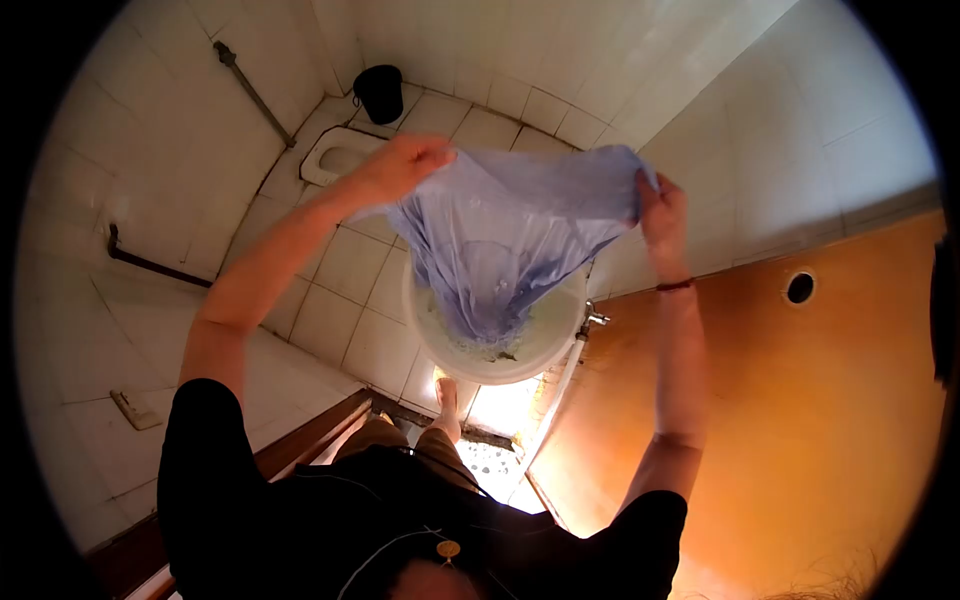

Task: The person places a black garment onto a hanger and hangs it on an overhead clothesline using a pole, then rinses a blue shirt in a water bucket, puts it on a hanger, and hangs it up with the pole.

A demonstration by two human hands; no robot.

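A wet light-blue shirt (500, 225) is stretched between my two raised hands. My left hand (415, 160) is closed on its upper left edge, and my right hand (662, 212) grips the upper right corner. From there the cloth narrows downward, and its lower end dips into cloudy water (450, 345) in a round white basin (497, 378). A patch like a pocket shows faintly on the fabric. The shirt covers the far side of the basin.
Behind stand a black bucket (380, 94) and a squat toilet (335, 158) set in the tiled floor (365, 270). A metal tap (597, 318) and a white pipe (560, 390) are right of the basin. An orange door (790, 400) fills the right side.
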